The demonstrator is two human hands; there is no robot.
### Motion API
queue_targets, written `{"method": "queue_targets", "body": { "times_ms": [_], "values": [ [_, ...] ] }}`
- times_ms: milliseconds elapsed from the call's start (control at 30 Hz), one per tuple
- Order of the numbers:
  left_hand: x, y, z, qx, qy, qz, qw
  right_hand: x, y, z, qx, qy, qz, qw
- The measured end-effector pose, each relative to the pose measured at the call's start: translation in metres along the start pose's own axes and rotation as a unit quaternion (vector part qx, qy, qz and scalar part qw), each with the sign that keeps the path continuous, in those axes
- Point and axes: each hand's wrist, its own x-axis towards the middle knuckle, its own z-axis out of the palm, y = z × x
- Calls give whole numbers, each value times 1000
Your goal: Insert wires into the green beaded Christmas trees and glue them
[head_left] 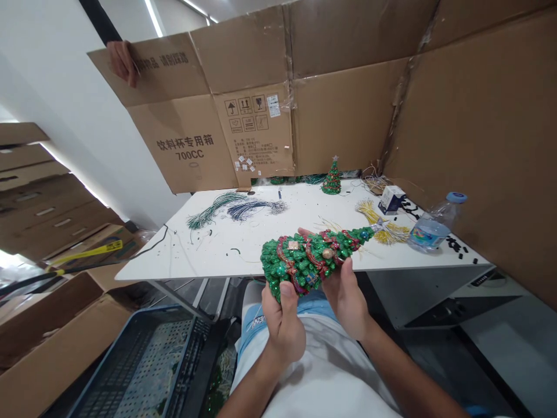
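Note:
A green glittery Christmas tree figurine [311,259] with red garlands and a star at its tip lies sideways in both hands, above the table's front edge. Its base points left and its tip right. My left hand [285,325] is closed round the base, thumb on the near side. Under the upper half, my right hand [348,296] grips it with the thumb along the near side; some fingers are hidden behind it. Beyond it on the table lie a bundle of green wires [213,210], a bundle of blue wires [252,208] and a bundle of yellow wires [391,233].
A smaller tree figurine [332,179] stands at the back of the white table [174,264]. A water bottle [435,223] and small box [391,200] are right. Cardboard [248,58] walls the back, another person's hand [123,62] on it. A blue crate [143,360] sits lower left.

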Motion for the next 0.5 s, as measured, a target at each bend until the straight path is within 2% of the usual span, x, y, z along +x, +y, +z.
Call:
{"method": "queue_targets", "body": {
  "times_ms": [100,267,500],
  "values": [
    [-5,1,0,-35,-19,-26,999,1,0,2,51,-35,16,998],
    [-14,2,1,-102,-87,-99,986,-1,-5,11,140,3,-55,989],
    [-16,0,-2,-85,-66,-140,984,5,-8,5,148,1,-102,984]
  ]
}}
